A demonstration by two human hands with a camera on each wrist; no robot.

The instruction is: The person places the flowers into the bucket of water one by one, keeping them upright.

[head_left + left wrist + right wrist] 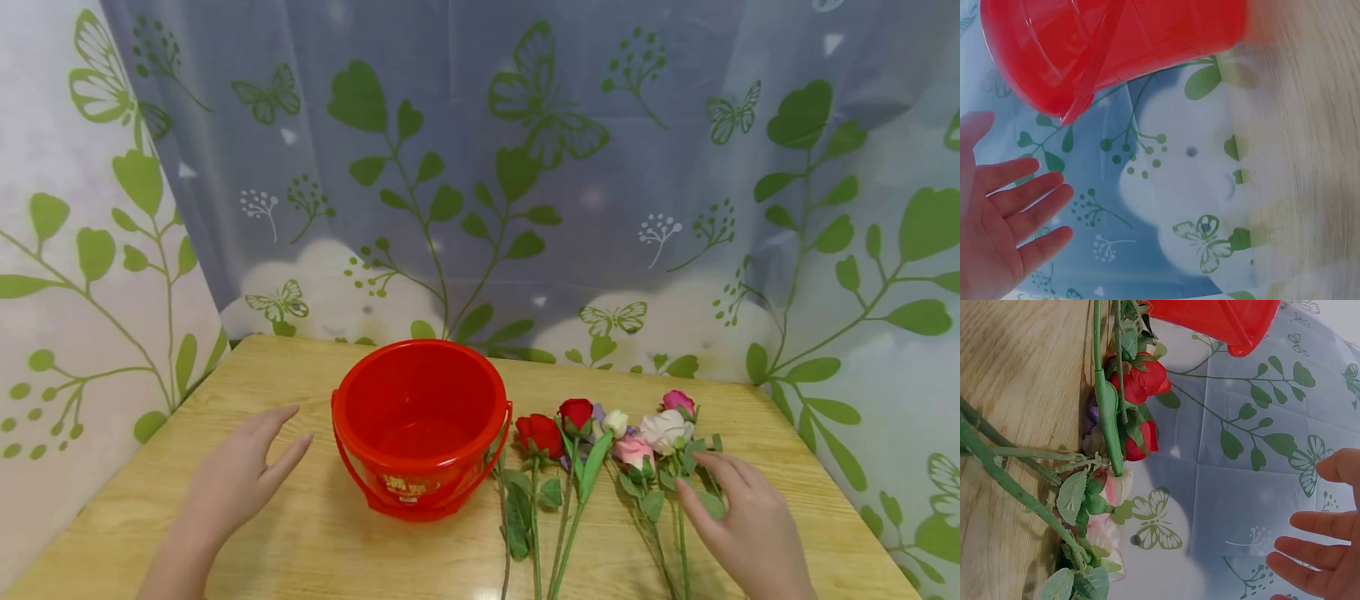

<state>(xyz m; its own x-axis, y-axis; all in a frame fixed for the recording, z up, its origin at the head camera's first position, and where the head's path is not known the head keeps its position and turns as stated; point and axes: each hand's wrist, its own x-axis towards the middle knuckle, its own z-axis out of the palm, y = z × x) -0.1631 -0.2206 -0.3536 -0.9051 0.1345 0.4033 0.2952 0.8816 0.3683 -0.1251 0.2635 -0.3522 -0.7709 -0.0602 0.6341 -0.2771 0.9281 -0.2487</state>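
Note:
A red plastic bucket (pixel 408 487) stands upright on the table, its handle hanging down at the front. Left of it, apart from its wall, is my left hand (pixel 238 475), fingers extended and holding nothing; the left wrist view has the same hand (pixel 1013 225) beside the bucket (pixel 1166 37). Artificial flowers lie right of the bucket: red roses (pixel 538 435), a white tulip (pixel 616 423), a pink rose (pixel 634 452), a white rose (pixel 666 431) and a magenta bloom (pixel 678 402). Over the rightmost stems hovers my right hand (pixel 750 525), its fingers (pixel 1313 553) spread with nothing between them.
The light wood table (pixel 285 375) carries the bucket and flowers. Behind it hangs a blue-grey curtain (pixel 450 167) printed with green leaves and butterflies, and paler printed cloth (pixel 885 350) flanks both sides. Several green stems (pixel 1022 487) reach toward the table's near edge.

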